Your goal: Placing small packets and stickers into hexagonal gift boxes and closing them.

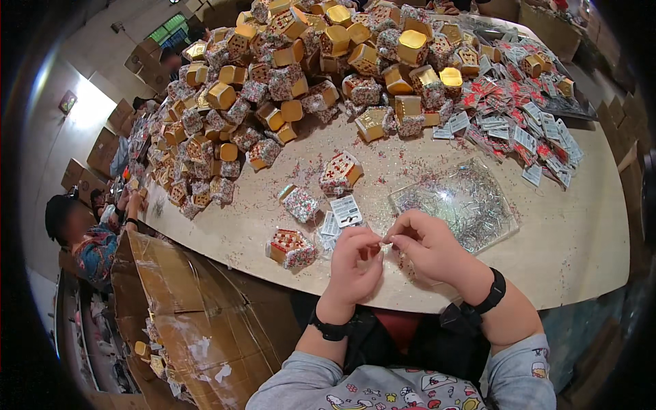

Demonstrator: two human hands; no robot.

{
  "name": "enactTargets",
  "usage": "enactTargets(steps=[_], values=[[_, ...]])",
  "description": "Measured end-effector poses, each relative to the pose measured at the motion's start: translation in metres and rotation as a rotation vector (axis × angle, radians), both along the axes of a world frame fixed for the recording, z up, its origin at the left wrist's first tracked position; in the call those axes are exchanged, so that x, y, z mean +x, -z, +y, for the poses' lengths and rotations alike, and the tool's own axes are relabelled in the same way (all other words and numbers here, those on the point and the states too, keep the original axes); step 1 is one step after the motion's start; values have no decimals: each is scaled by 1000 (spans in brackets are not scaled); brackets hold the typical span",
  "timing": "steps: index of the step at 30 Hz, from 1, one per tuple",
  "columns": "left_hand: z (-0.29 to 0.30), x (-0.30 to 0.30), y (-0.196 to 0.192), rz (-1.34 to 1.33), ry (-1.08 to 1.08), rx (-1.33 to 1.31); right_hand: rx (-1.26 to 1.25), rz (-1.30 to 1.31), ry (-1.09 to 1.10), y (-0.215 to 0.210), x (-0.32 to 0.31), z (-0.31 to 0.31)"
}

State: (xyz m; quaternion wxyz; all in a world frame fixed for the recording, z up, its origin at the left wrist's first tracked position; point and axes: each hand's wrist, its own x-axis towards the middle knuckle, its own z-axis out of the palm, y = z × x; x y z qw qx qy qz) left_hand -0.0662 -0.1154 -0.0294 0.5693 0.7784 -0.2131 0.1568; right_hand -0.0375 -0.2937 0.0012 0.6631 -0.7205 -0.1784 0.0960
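My left hand (357, 265) and my right hand (429, 244) meet over the near edge of the table, fingertips almost touching. Both are closed in a pinch; what sits between the fingers is too small to make out. Just beyond my left hand lie a few white printed tags (346, 210). Three small house-shaped ornaments rest around these tags: one with red dots (342, 172), one covered in coloured sprinkles (298, 203), and one with a red-patterned front (290, 248). Beyond my right hand is a clear shallow tray (502, 229) of thin, shiny metal pieces.
A high heap of gold-and-sprinkled house ornaments (287, 82) covers the table's far side. Red-and-white tags (523, 137) are piled at the far right. Against the table's left edge stands a large cardboard box (184, 287). A co-worker (96, 246) is at the left.
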Motion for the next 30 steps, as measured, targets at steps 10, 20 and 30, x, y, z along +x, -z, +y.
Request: enactTargets(steps=[10, 20, 30], values=[[-6, 0, 9, 298, -31, -250, 38, -48, 50, 4, -2, 2], [-1, 4, 7, 126, -83, -93, -1, -163, 57, -1, -7, 4], [-1, 1, 10, 375, -58, -312, -33, -317, 110, -1, -7, 4]])
